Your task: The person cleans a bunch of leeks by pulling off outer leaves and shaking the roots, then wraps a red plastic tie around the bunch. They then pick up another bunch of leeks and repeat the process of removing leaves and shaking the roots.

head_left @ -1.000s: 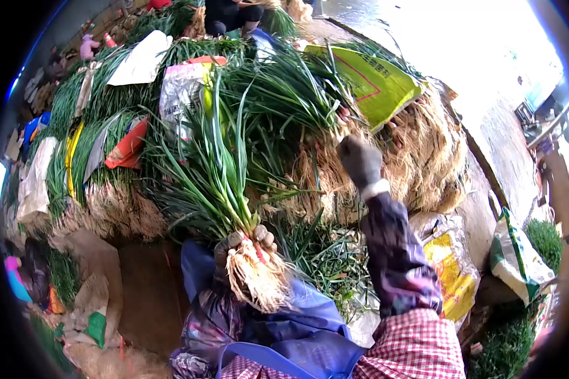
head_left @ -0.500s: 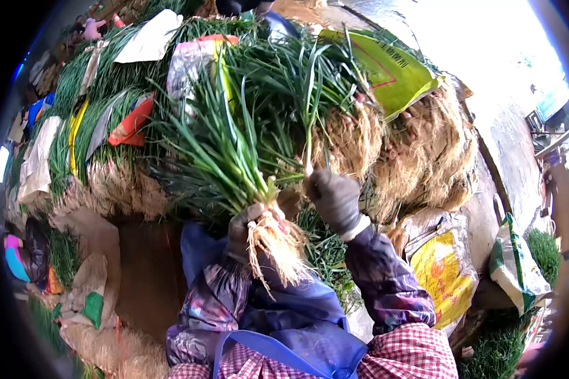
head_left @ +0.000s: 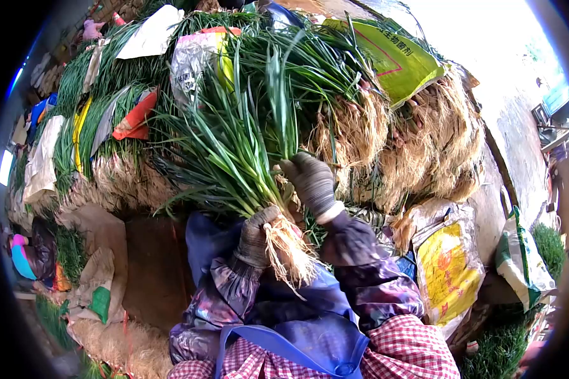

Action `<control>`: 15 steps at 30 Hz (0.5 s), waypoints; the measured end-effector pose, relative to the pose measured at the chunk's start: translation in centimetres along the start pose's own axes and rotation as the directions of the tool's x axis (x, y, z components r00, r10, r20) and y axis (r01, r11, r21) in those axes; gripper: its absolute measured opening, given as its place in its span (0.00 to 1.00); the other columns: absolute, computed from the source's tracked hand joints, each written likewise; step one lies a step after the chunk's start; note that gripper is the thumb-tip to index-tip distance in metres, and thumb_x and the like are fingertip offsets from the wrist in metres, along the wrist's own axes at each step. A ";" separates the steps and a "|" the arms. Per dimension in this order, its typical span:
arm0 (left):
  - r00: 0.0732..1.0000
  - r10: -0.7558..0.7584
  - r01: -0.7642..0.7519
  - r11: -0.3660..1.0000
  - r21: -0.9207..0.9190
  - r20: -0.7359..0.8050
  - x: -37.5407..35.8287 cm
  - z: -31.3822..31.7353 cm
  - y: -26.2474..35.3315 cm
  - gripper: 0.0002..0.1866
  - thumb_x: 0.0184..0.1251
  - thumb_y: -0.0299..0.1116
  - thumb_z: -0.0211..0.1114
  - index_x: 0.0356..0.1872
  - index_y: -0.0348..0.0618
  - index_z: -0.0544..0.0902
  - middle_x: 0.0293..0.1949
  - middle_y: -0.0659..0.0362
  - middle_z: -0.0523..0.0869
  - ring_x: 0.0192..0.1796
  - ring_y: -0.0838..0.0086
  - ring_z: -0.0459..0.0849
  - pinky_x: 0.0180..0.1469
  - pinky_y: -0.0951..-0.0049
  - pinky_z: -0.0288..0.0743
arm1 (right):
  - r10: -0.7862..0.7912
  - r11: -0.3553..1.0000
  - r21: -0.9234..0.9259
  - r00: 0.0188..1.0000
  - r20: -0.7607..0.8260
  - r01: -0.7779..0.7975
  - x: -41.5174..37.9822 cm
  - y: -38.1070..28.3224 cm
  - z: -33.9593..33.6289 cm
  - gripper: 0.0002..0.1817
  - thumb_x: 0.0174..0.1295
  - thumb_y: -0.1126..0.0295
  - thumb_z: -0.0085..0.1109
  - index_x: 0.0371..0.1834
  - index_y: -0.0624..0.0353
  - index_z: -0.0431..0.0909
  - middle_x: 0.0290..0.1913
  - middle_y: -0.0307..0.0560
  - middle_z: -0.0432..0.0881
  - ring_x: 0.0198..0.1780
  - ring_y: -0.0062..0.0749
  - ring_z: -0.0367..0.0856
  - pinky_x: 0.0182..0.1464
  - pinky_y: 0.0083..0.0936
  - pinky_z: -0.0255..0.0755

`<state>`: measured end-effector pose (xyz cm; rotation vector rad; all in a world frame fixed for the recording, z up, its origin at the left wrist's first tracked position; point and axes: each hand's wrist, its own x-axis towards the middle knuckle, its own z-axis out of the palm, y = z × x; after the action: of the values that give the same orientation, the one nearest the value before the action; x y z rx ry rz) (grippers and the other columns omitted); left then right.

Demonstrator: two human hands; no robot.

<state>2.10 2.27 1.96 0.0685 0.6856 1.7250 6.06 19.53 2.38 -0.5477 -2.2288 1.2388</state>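
Left hand (head_left: 255, 237), grey glove, wrapped tight round base of a bunch of green onions (head_left: 234, 151), fingers curled shut just above the roots (head_left: 289, 251). Roots pale, stringy, hanging down twd the blue apron (head_left: 284, 328). Leaves fanning up and left from the fist, long, flat, bright green.

Right hand (head_left: 311, 182), dark grey glove, up against same bunch a bit higher on the stalks, right of the left hand, fingers bent round a few stalks; pinching or just pressing, can't tell from this angle. Both hands close together, centre of view, over the lap.

Sleeves dark, patterned, purple-ish; red-and-white checked cloth (head_left: 411, 350) showing at bottom edge.

Behind hands: big pile of more green onions (head_left: 107, 82), laid in rows, root ends (head_left: 423, 145) facing out in tan clumps on right side. Sacks lying on top of pile: white sack (head_left: 150, 31), clear plastic bag w/ print (head_left: 193, 63), green-yellow sack (head_left: 398, 60) w/ red lines, orange-red bag (head_left: 133, 120). Yellow printed sack (head_left: 446, 271) low right, just beside right elbow. Green-and-white bag (head_left: 518, 259) further right, near pavement (head_left: 518, 145). Loose leaf trimmings on ground under the bunch.
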 end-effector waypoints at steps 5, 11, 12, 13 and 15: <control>0.972 0.052 0.010 0.965 -0.261 0.229 -0.4 1.9 0.7 0.28 0.57 0.36 0.61 0.60 0.41 0.67 0.44 0.51 0.78 0.45 0.62 0.79 0.51 0.62 0.76 | 0.430 0.617 0.753 0.899 -0.079 -0.229 -2.0 -0.5 0.1 0.09 0.66 0.65 0.54 0.30 0.55 0.78 0.18 0.30 0.74 0.16 0.17 0.68 0.17 0.20 0.62; 0.954 0.095 -0.004 0.952 -0.305 0.285 -0.2 0.1 0.8 0.21 0.55 0.38 0.62 0.48 0.41 0.70 0.38 0.56 0.73 0.40 0.68 0.74 0.46 0.65 0.73 | 0.441 -0.192 0.981 0.895 0.065 0.023 -0.1 3.5 -3.1 0.10 0.67 0.67 0.52 0.25 0.49 0.69 0.15 0.23 0.60 0.14 0.11 0.57 0.16 0.09 0.53; 0.897 0.149 -0.009 0.947 -0.321 0.416 -0.2 -0.5 1.1 0.19 0.55 0.39 0.63 0.44 0.44 0.69 0.35 0.60 0.68 0.37 0.71 0.69 0.42 0.67 0.68 | 0.507 0.076 0.997 0.862 -0.013 -0.030 1.1 4.3 -4.5 0.08 0.66 0.66 0.53 0.28 0.50 0.72 0.17 0.25 0.65 0.15 0.12 0.60 0.17 0.10 0.55; 0.819 0.200 -0.008 0.941 -0.338 0.537 -0.2 -1.1 1.4 0.18 0.55 0.40 0.63 0.41 0.46 0.68 0.32 0.63 0.63 0.33 0.74 0.64 0.38 0.70 0.63 | 0.542 0.336 0.936 0.834 -0.105 -0.100 2.2 4.7 -5.1 0.06 0.65 0.65 0.55 0.30 0.51 0.74 0.19 0.27 0.69 0.15 0.13 0.63 0.18 0.11 0.56; 0.695 0.263 0.008 0.927 -0.374 0.669 0.3 -1.6 2.2 0.22 0.62 0.36 0.61 0.57 0.49 0.72 0.38 0.64 0.68 0.38 0.76 0.67 0.44 0.70 0.67 | 0.483 0.746 0.493 0.874 0.060 -0.446 2.8 0.6 -4.8 0.11 0.62 0.62 0.60 0.40 0.56 0.78 0.27 0.34 0.79 0.19 0.15 0.71 0.21 0.14 0.64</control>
<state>-0.51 1.63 1.57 0.5249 -0.2229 1.7456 6.97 24.53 4.71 -0.9529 -1.6469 1.9326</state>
